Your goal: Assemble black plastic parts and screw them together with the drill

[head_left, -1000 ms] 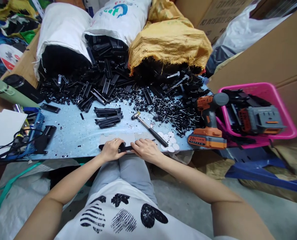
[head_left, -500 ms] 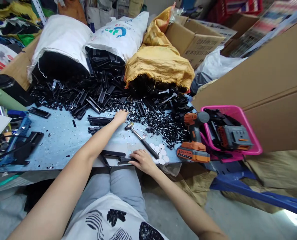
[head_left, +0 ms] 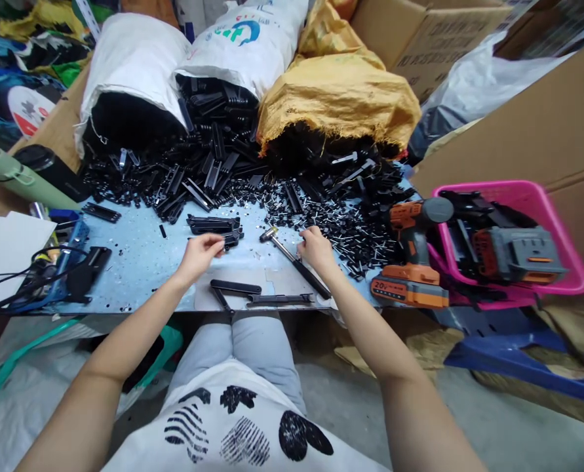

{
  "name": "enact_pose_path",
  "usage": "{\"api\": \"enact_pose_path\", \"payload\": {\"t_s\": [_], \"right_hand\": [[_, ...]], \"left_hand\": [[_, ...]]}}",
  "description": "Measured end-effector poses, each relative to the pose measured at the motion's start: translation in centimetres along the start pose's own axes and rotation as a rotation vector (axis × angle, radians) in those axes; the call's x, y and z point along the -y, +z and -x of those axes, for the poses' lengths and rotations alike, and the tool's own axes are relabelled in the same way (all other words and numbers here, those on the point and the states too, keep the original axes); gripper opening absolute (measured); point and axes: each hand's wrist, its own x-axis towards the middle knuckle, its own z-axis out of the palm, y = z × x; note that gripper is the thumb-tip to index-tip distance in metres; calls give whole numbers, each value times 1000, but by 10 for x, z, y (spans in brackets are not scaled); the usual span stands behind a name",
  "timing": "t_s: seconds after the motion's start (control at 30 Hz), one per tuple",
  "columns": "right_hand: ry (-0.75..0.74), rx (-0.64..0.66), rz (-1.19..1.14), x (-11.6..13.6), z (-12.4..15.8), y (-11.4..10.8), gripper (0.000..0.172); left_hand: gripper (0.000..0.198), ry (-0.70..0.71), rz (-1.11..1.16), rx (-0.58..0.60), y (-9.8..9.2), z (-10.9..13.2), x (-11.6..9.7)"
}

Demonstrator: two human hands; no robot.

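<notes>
My left hand (head_left: 200, 257) is closed in a pinch at the near side of a small stack of black strips (head_left: 213, 224). Whatever is between its fingertips is too small to make out. Beyond the hammer (head_left: 292, 258), my right hand (head_left: 316, 250) has its fingers pressed together at the edge of a heap of small metal pins and black bits (head_left: 365, 246). Its fingertips hide anything they hold. Close to the table edge lies a jointed black part, with one flat arm (head_left: 236, 287) and a longer slotted piece (head_left: 282, 300), touched by neither hand.
Two white sacks (head_left: 134, 59) and a yellow sack (head_left: 341, 98) spill black parts along the back. On the right stand an orange cordless drill (head_left: 409, 285) and a pink basket (head_left: 574, 275). A blue tray (head_left: 78, 239) and a green bottle (head_left: 23, 177) are at left.
My left hand has drawn back from the pin heap to the front of the stack. My right hand has left the slotted black piece and reached forward to the pins. The view has shifted.
</notes>
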Motion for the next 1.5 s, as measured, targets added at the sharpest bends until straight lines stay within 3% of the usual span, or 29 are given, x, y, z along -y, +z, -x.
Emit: {"api": "enact_pose_path", "payload": {"t_s": [0.1,0.23,0.33,0.47,0.63,0.77,0.83,0.93,1.0,1.07,1.17,1.27,1.4,1.5], "right_hand": [[-130,-18,-254,21,21,-11,24],[-227,97,-425,58,49,-23,21],[-278,182,-497,81,67,-22,23],[-289,265,-481,92,81,-13,19],[-294,256,-278,96,84,-12,13],[-463,225,-126,102,89,-9,17],[-519,189,-118,100,95,-1,25],[-545,90,-231,88,106,15,28],[-577,6,-322,75,114,25,24],[-639,-52,-358,63,121,33,28],[-691,-77,-291,51,126,42,42],[-706,-39,-177,42,120,46,44],[-863,99,-61,31,100,40,41],[-833,30,56,28,91,32,48]], "left_hand": [[44,-272,269,-30,-23,46,22],[48,-366,332,-55,-26,70,39],[43,-296,217,-36,-22,70,41],[32,-99,-93,-2,-19,66,49],[37,-125,-253,21,-19,65,65],[32,188,-565,-17,-15,76,62],[33,375,-708,40,-8,84,56],[38,596,-837,267,8,89,49],[49,658,-884,387,22,88,45],[64,633,-915,445,35,85,43],[61,526,-936,453,51,81,42],[49,466,-958,389,57,84,40],[53,524,-975,367,55,95,37],[58,610,-1049,371,49,97,39]]}}
